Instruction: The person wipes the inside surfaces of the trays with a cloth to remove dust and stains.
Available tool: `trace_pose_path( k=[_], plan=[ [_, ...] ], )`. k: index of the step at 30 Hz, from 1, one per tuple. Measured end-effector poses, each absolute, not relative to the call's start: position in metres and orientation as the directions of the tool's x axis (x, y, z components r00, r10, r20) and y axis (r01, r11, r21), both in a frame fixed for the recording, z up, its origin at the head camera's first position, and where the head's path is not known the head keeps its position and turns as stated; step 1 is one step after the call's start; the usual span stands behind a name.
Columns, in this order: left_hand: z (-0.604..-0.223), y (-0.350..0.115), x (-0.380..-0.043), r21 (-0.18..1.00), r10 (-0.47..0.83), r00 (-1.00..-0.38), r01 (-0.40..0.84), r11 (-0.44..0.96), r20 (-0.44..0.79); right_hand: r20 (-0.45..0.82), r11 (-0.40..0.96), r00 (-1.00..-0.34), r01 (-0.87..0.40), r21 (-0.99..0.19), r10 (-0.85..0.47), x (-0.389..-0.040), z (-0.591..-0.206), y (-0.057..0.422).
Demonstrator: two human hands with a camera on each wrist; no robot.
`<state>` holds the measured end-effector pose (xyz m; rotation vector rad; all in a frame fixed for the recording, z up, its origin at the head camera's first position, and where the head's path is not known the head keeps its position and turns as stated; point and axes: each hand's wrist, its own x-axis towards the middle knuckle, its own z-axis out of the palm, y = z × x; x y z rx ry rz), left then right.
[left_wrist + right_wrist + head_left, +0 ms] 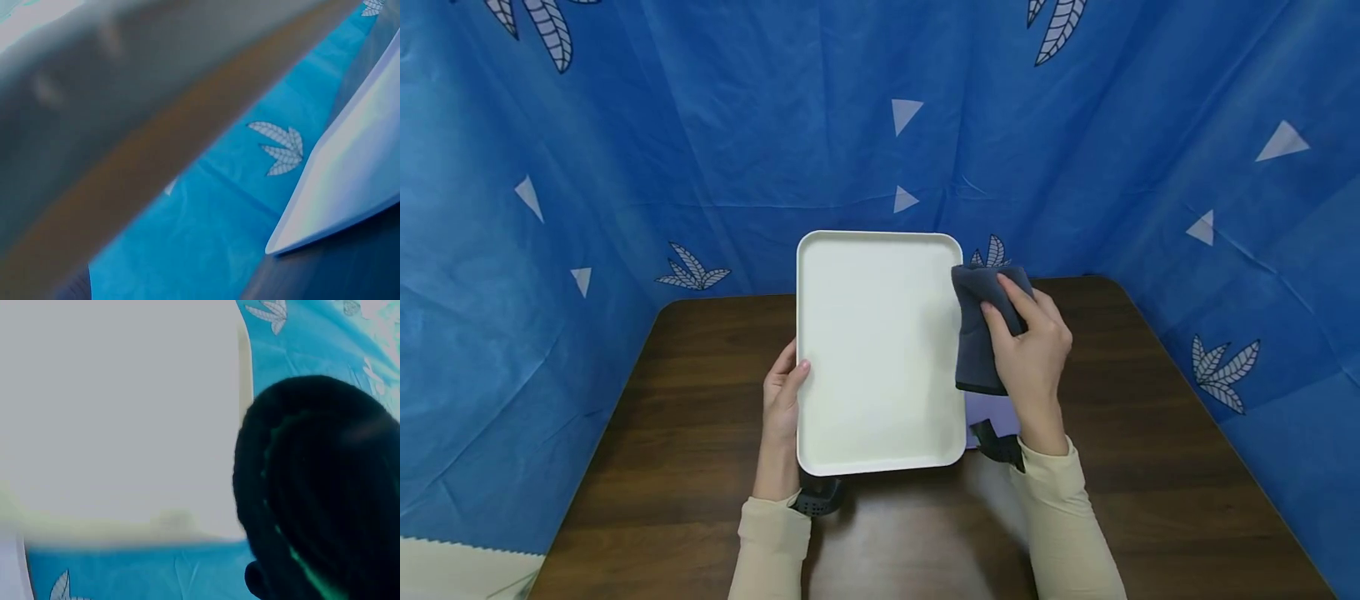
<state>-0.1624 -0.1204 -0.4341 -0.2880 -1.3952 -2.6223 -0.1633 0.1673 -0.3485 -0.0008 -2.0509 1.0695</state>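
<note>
A: What do we have?
B: Left hand [782,402] grips tray [880,350] over table [700,425]; right hand [1034,348] pinches cloth [973,337] at tray's right edge.
A: Progress?
B: Wiping seems underway; what's left, we can't tell.

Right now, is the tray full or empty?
Empty: the tray in the left hand shows only its bare white inside.

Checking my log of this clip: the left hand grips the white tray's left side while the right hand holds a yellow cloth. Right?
Only the colour is wrong: the cloth in the right hand is dark grey-blue, not yellow, as the head view shows.
</note>
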Motion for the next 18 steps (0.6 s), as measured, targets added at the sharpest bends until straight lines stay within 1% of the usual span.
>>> trace_pose_path(
  k=[6, 13, 18],
  plan=[
    [-0.434, -0.115, -0.163, 0.787, -0.038, -0.967, 0.228, -0.573, 0.252, 0.635, 0.637, -0.695, -0.328, -0.698, 0.338, -0.183, -0.336, 0.146],
    [-0.437, -0.111, -0.162, 0.775, -0.033, -0.962, 0.239, -0.585, 0.272, 0.598, 0.679, -0.731, -0.258, -0.688, 0.328, -0.202, -0.327, 0.128],
    [-0.437, -0.108, -0.161, 0.774, -0.029, -0.959, 0.245, -0.583, 0.282, 0.595, 0.716, -0.734, -0.219, -0.663, 0.326, -0.21, -0.328, 0.116]
  ],
)
